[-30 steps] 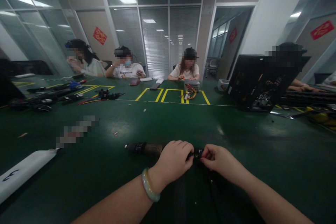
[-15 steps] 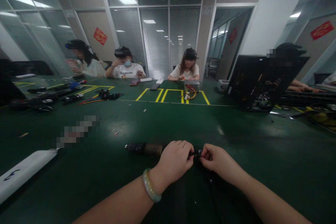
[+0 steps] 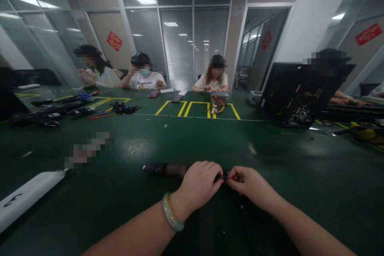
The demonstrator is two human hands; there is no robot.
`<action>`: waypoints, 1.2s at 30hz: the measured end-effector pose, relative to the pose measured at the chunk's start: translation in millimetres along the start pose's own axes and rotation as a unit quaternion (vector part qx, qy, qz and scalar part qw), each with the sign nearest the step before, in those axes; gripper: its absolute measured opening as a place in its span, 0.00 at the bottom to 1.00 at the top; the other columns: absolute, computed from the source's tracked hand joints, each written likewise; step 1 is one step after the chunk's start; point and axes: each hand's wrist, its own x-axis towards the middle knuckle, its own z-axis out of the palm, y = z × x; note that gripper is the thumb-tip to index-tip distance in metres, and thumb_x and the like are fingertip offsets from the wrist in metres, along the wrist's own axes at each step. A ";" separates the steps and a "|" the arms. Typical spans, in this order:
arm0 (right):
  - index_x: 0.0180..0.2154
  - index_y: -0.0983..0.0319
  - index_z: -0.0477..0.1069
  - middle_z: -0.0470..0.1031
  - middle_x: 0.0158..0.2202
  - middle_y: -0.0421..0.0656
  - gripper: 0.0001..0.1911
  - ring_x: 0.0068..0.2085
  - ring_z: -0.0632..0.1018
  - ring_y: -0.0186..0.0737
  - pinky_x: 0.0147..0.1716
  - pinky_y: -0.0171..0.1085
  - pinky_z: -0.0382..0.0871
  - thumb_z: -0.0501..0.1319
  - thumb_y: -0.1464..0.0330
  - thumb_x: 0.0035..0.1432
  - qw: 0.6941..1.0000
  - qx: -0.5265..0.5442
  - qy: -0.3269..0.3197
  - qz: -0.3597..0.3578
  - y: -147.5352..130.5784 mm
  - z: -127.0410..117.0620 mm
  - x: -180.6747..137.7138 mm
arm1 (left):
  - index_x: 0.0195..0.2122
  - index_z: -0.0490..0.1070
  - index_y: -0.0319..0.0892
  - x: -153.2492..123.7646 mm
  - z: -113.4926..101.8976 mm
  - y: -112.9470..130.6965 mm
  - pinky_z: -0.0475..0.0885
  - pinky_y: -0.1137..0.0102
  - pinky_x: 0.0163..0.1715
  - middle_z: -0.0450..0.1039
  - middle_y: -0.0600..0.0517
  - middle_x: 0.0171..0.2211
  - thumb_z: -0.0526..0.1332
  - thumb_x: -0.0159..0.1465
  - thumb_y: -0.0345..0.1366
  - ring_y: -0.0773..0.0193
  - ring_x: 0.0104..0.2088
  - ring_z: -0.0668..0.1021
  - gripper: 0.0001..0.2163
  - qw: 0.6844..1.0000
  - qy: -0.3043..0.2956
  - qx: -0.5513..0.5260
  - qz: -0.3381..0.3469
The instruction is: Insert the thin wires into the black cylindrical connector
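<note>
A dark, cylindrical electric screwdriver (image 3: 174, 170) lies across the green table, its metal tip pointing left. My left hand (image 3: 199, 182), with a jade-like bangle on the wrist, is closed around the tool's rear end and covers that part. Just to the right, my right hand (image 3: 247, 184) pinches the small dark plug end of a cable against the back of the tool. The fingertips of both hands nearly meet, so the join itself is mostly hidden. Below my right hand, a black cable (image 3: 241, 208) runs down toward the near edge.
At left lies a white power strip-like bar (image 3: 33, 198). Black cables and parts (image 3: 60, 108) are heaped farther back. A black computer case (image 3: 295, 96) stands at right. Several people sit across the table, one behind a power supply (image 3: 220, 97) with coloured wires.
My right hand has shifted slightly left, closing the gap to my left hand. The plug that showed between them is now mostly covered. My left hand has barely moved.
</note>
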 end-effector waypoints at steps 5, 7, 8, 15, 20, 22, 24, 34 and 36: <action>0.35 0.61 0.73 0.76 0.30 0.39 0.08 0.28 0.75 0.35 0.23 0.29 0.64 0.62 0.63 0.60 1.000 0.005 0.007 0.005 2.7 1.8 1.1 | 0.39 0.68 0.44 0.4 -3.4 0.0 0.65 0.64 0.41 0.73 0.56 0.37 0.62 0.63 0.32 0.61 0.39 0.74 0.04 1.000 -0.012 -0.007 0.013; 0.35 0.61 0.73 0.76 0.30 0.39 0.07 0.28 0.75 0.35 0.24 0.29 0.64 0.62 0.63 0.60 1.000 0.001 0.013 0.001 2.1 1.7 1.1 | 0.39 0.68 0.44 0.5 -4.6 -0.2 0.66 0.64 0.41 0.73 0.55 0.37 0.62 0.64 0.32 0.61 0.39 0.74 0.04 1.000 -0.017 -0.009 0.019; 0.35 0.61 0.73 0.76 0.30 0.39 0.07 0.29 0.75 0.35 0.24 0.29 0.64 0.62 0.63 0.60 1.000 -0.002 0.016 -0.002 0.9 1.5 0.7 | 0.39 0.68 0.44 0.6 -5.0 -0.4 0.66 0.64 0.41 0.73 0.55 0.37 0.62 0.64 0.32 0.61 0.39 0.74 0.04 1.000 -0.018 -0.010 0.020; 0.33 0.62 0.73 0.76 0.29 0.39 0.05 0.30 0.75 0.36 0.27 0.29 0.64 0.63 0.67 0.58 1.000 0.008 0.019 -0.012 -9.6 1.0 -1.9 | 0.38 0.69 0.44 1.7 -6.5 -2.1 0.66 0.64 0.41 0.73 0.54 0.37 0.62 0.61 0.30 0.60 0.39 0.74 0.05 0.999 -0.016 -0.014 0.023; 0.33 0.62 0.72 0.76 0.30 0.39 0.05 0.30 0.75 0.36 0.27 0.30 0.64 0.63 0.67 0.58 1.000 0.012 0.021 -0.018 -0.4 0.7 1.7 | 0.38 0.69 0.44 0.9 -6.9 -2.3 0.66 0.65 0.41 0.73 0.54 0.36 0.61 0.61 0.30 0.60 0.38 0.74 0.05 0.999 -0.012 -0.019 0.024; 0.33 0.62 0.72 0.75 0.29 0.39 0.04 0.30 0.74 0.35 0.27 0.29 0.64 0.63 0.67 0.58 1.000 0.016 0.019 -0.019 1.5 0.0 2.6 | 0.38 0.69 0.44 0.2 -6.1 -2.5 0.66 0.65 0.41 0.73 0.54 0.36 0.62 0.62 0.31 0.60 0.39 0.74 0.04 0.999 -0.011 -0.019 0.024; 0.33 0.62 0.72 0.75 0.29 0.39 0.05 0.29 0.74 0.35 0.26 0.29 0.63 0.63 0.67 0.58 1.000 0.020 0.012 -0.015 0.7 -0.5 2.4 | 0.38 0.70 0.44 -0.3 -5.0 -2.6 0.66 0.64 0.41 0.73 0.55 0.37 0.63 0.63 0.33 0.61 0.39 0.74 0.04 0.999 -0.010 -0.020 0.024; 0.36 0.62 0.74 0.77 0.30 0.39 0.07 0.32 0.76 0.37 0.28 0.30 0.65 0.62 0.65 0.59 0.999 0.032 -0.012 0.006 -1.6 -1.2 1.5 | 0.36 0.70 0.45 0.1 -4.6 2.1 0.66 0.64 0.40 0.74 0.56 0.36 0.63 0.63 0.33 0.61 0.38 0.75 0.03 1.000 0.002 -0.015 0.014; 0.37 0.62 0.74 0.77 0.31 0.40 0.07 0.33 0.77 0.38 0.29 0.31 0.65 0.62 0.65 0.59 0.999 0.032 -0.028 0.011 -1.1 -2.6 1.6 | 0.36 0.70 0.45 0.3 -4.1 2.0 0.65 0.64 0.40 0.74 0.56 0.35 0.64 0.62 0.32 0.61 0.38 0.75 0.03 1.000 0.004 -0.018 0.010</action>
